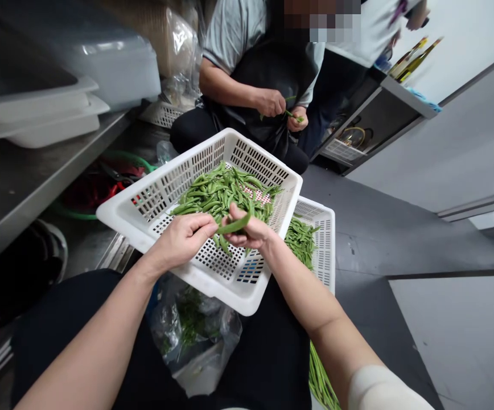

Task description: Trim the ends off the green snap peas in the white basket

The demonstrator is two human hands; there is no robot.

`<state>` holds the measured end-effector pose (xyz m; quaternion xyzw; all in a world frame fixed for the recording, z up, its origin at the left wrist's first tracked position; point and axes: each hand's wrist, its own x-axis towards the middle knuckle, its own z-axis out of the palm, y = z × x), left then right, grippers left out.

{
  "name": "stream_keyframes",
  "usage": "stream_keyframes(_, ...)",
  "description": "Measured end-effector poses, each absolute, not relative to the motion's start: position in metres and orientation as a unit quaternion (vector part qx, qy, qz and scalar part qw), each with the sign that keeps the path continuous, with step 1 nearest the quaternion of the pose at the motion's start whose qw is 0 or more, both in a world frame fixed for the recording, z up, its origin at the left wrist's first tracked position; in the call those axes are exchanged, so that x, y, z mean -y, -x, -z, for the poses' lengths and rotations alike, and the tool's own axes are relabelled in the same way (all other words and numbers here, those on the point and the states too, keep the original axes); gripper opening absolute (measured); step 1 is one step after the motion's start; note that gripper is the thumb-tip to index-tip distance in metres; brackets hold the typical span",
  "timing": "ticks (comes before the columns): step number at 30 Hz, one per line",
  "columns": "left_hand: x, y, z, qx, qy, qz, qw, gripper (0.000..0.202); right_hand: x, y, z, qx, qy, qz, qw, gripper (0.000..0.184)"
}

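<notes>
White basket is the reference, tilted across the view in front of the wearer; what carries it is hard to tell. Left hand is over the basket's near half, thumb and fingers pinched on one end of a green pod. Right hand is just beside it, also over the basket, fingers curled round the same pod, which lies across them; so both hands grip one pod, above the heap. Loose pods are piled inside the basket, mostly in the middle and toward the far side, slatted bottom showing around them. Second basket, also white, sits right of the first and partly behind its edge, with more green pods in it. Clear plastic bag is on the near side of the first basket, between the wearer's legs, green scraps inside. Long green beans lie to the basket's near right, partly hidden by the right forearm. Co-worker in a dark apron is just beyond the basket, green pieces in both hands. Green-rimmed tub with red stuff, left of the basket; contents too dim to identify.
</notes>
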<state>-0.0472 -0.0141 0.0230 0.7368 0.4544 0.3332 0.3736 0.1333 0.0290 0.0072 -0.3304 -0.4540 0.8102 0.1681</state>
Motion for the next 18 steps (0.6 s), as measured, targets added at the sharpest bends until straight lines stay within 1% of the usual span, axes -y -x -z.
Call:
stream_keyframes(1,0.014,0.047,-0.023,-0.46,-0.733,-0.34,0.367,0.03,-0.027,-0.133,-0.007,0.47,0.325,-0.808,0.142,0.061)
stream_keyframes(2,0.014,0.046,-0.022,-0.469,-0.723,-0.352,0.364,0.03,-0.024,-0.131,-0.008,0.489,0.323,-0.798,0.138,0.057)
stream_keyframes(3,0.015,0.046,-0.022,-0.479,-0.707,-0.367,0.368,0.03,-0.02,-0.128,-0.009,0.509,0.327,-0.781,0.155,0.053)
stream_keyframes(5,0.014,0.043,-0.018,-0.504,-0.654,-0.406,0.391,0.029,-0.011,-0.119,-0.012,0.541,0.347,-0.734,0.218,0.044)
stream_keyframes(8,0.012,0.037,-0.011,-0.547,-0.541,-0.475,0.427,0.028,-0.002,-0.102,-0.013,0.551,0.407,-0.637,0.353,0.035)
stream_keyframes(11,0.008,0.035,-0.008,-0.564,-0.402,-0.558,0.457,0.023,-0.012,-0.097,-0.012,0.469,0.465,-0.577,0.481,0.027)
stream_keyframes(13,0.005,0.039,-0.01,-0.533,-0.314,-0.595,0.513,0.02,-0.029,-0.102,-0.013,0.398,0.493,-0.567,0.525,0.02)
stream_keyframes(14,0.004,0.041,-0.012,-0.51,-0.281,-0.602,0.547,0.019,-0.039,-0.105,-0.012,0.389,0.51,-0.563,0.521,0.016)
stream_keyframes(15,0.004,0.044,-0.015,-0.488,-0.26,-0.601,0.578,0.018,-0.048,-0.107,-0.011,0.415,0.533,-0.552,0.489,0.012)
stream_keyframes(16,0.004,0.047,-0.017,-0.469,-0.248,-0.595,0.604,0.018,-0.056,-0.108,-0.008,0.483,0.561,-0.525,0.419,0.01)
stream_keyframes(18,0.005,0.052,-0.021,-0.448,-0.237,-0.581,0.637,0.016,-0.064,-0.103,0.003,0.659,0.594,-0.422,0.19,0.009)
